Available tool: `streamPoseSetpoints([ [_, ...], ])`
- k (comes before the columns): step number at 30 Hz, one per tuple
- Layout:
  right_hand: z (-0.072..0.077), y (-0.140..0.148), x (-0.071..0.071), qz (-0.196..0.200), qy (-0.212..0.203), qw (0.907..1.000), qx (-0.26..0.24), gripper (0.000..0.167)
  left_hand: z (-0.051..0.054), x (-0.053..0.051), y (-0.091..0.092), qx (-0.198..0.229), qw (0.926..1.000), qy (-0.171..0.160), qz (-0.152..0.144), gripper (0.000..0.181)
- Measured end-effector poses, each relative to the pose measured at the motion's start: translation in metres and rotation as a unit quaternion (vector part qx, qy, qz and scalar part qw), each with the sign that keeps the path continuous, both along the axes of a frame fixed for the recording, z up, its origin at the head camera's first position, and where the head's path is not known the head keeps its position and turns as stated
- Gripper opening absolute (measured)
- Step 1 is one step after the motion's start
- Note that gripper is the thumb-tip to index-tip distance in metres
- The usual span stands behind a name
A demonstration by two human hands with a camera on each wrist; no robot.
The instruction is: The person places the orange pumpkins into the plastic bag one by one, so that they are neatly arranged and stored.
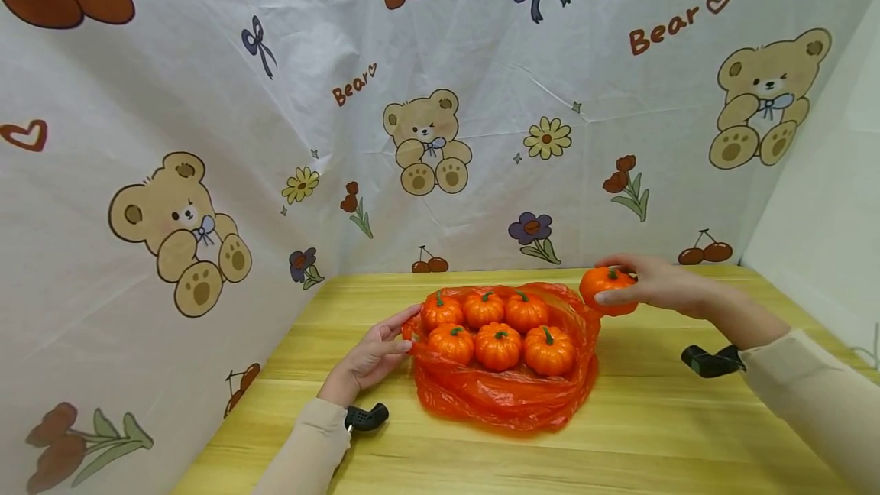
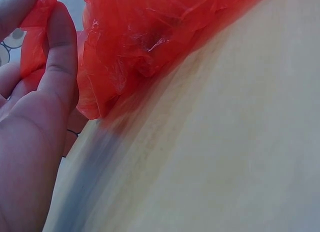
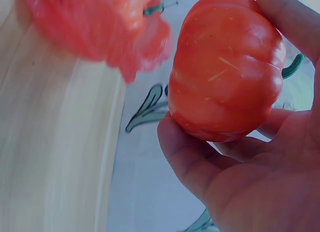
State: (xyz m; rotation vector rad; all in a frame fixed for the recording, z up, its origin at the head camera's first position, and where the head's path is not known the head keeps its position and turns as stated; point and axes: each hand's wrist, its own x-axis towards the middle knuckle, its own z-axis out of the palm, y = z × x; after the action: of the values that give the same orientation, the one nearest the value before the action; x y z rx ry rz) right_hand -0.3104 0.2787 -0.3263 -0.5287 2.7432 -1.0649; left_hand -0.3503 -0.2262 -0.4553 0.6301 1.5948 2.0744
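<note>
An orange-red plastic bag (image 1: 495, 396) sits on the table with its mouth spread open. Several small orange pumpkins (image 1: 498, 346) with green stems lie inside it in two rows. On the bag's left side, my left hand (image 1: 374, 354) pinches the rim between thumb and fingers; the left wrist view shows the thin red plastic (image 2: 135, 46) caught there. My right hand (image 1: 646, 285) grips another pumpkin (image 3: 225, 66) around its sides, at the bag's right rear edge and raised over the table. Its green stem (image 3: 293, 65) points toward the palm side in the right wrist view.
The bag stands on a yellow wood-grain table (image 1: 660, 418). Behind and to the left hangs a white cloth (image 1: 481, 44) printed with bears, cherries and flowers. A plain white panel (image 1: 818, 197) borders the right side. Black camera mounts (image 1: 711, 361) are strapped at both wrists.
</note>
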Motion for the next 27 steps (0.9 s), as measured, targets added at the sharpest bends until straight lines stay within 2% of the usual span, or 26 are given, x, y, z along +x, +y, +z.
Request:
streamPoseSetpoints([
  [4,0.003,-0.016,0.007,0.021,-0.009,0.9997,-0.007,0.072,-0.002,0.0,-0.001,-0.001,1.0,-0.002,-0.002,0.078],
  [13,0.01,-0.053,0.015,0.037,-0.018,0.9991,-0.005,0.079,-0.001,0.0,-0.001,0.007,1.0,0.002,-0.003,0.076],
  [20,0.005,-0.079,0.018,0.052,-0.042,0.9977,-0.013,0.074,-0.002,-0.003,-0.002,0.003,0.9999,0.008,-0.009,0.076],
  [27,-0.002,-0.103,0.027,0.066,-0.041,0.997,-0.008,0.077,-0.003,-0.002,-0.001,0.004,0.9999,0.004,-0.009,0.076],
])
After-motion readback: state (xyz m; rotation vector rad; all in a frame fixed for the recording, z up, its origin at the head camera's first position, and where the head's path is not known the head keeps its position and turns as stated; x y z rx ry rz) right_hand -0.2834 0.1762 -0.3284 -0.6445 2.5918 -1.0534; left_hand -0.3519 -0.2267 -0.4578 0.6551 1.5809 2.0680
